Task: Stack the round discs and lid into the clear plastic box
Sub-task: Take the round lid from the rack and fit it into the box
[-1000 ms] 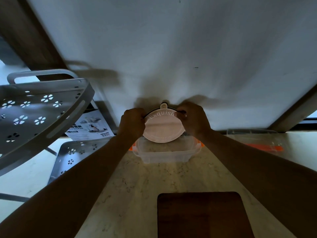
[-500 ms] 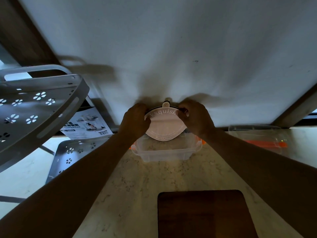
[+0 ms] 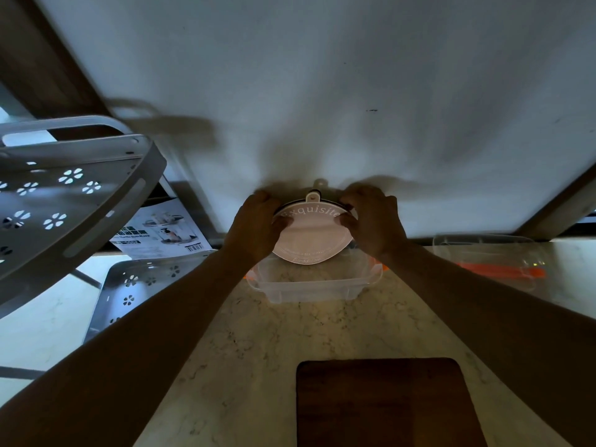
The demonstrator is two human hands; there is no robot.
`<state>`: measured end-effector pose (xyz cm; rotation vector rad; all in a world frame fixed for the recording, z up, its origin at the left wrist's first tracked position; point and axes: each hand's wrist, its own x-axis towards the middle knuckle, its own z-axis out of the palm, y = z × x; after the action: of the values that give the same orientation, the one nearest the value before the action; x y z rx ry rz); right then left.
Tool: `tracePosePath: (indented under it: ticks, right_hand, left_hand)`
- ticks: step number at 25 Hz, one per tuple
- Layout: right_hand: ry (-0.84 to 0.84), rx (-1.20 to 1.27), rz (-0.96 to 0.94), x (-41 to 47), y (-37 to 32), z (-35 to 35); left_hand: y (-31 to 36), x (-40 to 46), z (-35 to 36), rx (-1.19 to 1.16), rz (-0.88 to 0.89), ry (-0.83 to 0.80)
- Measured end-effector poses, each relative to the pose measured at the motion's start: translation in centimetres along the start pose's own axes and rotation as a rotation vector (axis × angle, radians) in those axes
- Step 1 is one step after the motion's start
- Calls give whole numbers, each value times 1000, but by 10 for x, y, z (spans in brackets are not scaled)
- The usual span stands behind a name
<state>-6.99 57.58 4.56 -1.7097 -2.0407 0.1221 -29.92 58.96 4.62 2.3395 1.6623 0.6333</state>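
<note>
Since a moment ago, both hands have kept their hold on the round pink disc (image 3: pixel 312 235), and more of its curved lettering is now uncovered: the full word "Exquisite" reads across its top, where the last letters were hidden before. The left hand (image 3: pixel 254 225) clasps the disc's left edge, thumb on its face and fingers curled behind. The right hand (image 3: pixel 374 219) does the same on the right edge. Each grip is pressed onto the disc. The disc stands tilted, its lower edge just over the back of the clear plastic box (image 3: pixel 314 283), which sits open on the marble surface (image 3: pixel 258 350) near the wall.

A dark rim and a small tab (image 3: pixel 312 197) show behind the disc's top; whether these belong to more discs cannot be told. Small print along the disc's lower edge is too faint to read. A clear lid (image 3: pixel 487 262) with an orange clip lies to the right, dim and hard to outline. A dark wooden board (image 3: pixel 387 404) is cut off at the bottom. To the left, a grey rack (image 3: pixel 74 195) with flower cut-outs partly covers a printed leaflet (image 3: pixel 161 233) showing a barcode; its text is unreadable.
</note>
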Motion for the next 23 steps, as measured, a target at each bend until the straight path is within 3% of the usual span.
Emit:
tracePosePath:
  ticks: [11,18,23]
  right_hand:
    - [20,-83,-28,-8,-9,-2]
    - [26,49,14,-7,-7,-4]
    - [3,4,35,-14,-9,6]
  left_hand:
    - [1,-10,-4,-54,-24,34]
    - [-1,-8,-5,-101,22,65]
    - [-2,-8,4,78,51,14]
